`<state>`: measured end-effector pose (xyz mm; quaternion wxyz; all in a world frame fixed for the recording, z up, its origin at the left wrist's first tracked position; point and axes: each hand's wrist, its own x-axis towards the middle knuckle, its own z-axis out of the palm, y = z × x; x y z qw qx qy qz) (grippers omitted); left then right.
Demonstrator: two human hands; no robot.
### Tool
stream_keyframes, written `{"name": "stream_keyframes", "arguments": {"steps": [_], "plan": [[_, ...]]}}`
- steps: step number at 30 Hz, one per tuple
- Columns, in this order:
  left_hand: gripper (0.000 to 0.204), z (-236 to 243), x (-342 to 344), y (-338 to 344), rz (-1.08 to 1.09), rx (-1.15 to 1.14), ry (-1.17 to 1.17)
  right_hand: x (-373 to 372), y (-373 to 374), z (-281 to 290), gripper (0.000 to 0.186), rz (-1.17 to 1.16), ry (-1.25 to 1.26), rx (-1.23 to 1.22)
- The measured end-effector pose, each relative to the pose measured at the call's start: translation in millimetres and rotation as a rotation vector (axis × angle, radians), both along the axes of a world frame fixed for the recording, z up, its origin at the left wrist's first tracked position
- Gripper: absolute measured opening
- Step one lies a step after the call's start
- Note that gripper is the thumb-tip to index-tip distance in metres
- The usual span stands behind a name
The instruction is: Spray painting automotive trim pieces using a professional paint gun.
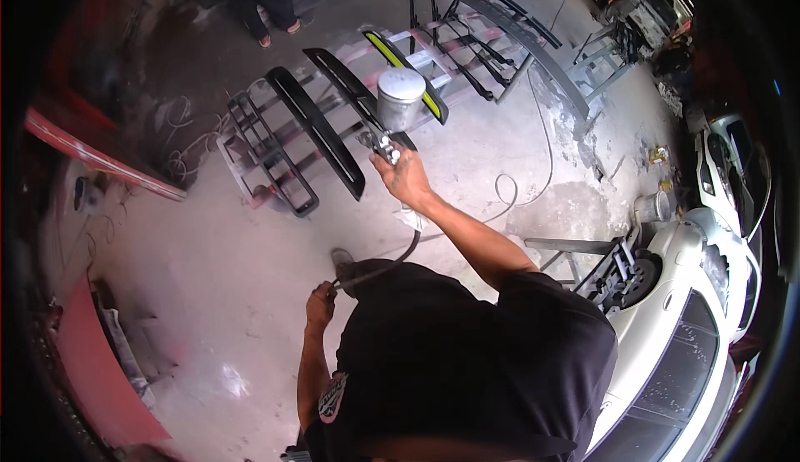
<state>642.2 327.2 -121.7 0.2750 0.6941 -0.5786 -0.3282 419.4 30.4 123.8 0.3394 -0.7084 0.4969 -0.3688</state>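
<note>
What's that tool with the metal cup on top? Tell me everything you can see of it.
The spray gun is held up in the right hand. A round silvery metal cup, lid on, sits on top of a darker metal body. It points at the black trim strips lying on a rack. A dark hose runs from below the grip down to the left hand, which holds it. Its nozzle is too small to make out.

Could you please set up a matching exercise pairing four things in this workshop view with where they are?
Things:
1. spray gun
2. hose
3. white car
4. red panel

Places:
A. lower left, on the floor
B. in the right hand
C. right edge of view
D. in the left hand

Pairs: 1-B, 2-D, 3-C, 4-A
</note>
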Motion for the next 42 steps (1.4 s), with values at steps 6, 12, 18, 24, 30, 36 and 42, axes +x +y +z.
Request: {"name": "stream_keyframes", "arguments": {"steps": [6,12,18,24,30,36,42], "plan": [[0.008,10.3,86.7,-4.0,-0.085,0.221,0.023,43.7,1.5,-11.9,0.027,-0.175,-0.065,0.107],[0.019,-6.4,152.2,-49.1,-0.364,0.382,0.112,72.9,31.5,9.8,0.028,-0.378,-0.053,0.169],[0.020,3.1,205.8,-154.5,-0.709,0.306,0.130,78.1,65.7,-21.0,0.030,-0.825,-0.047,0.220],[0.022,26.3,288.8,-202.6,-0.865,0.305,0.173,154.2,114.8,1.0,0.040,-1.193,-0.119,0.218],[0.024,55.7,376.6,-217.3,-0.887,0.374,0.184,206.1,107.8,-21.3,0.040,-1.275,-0.093,0.124],[0.028,24.9,453.8,-173.9,-0.954,0.512,0.093,284.4,27.2,-6.0,0.026,-1.052,0.011,0.068],[0.036,-19.5,473.7,-186.6,-0.944,0.539,0.041,327.2,-22.1,13.0,0.033,-0.838,-0.175,0.004]]}}
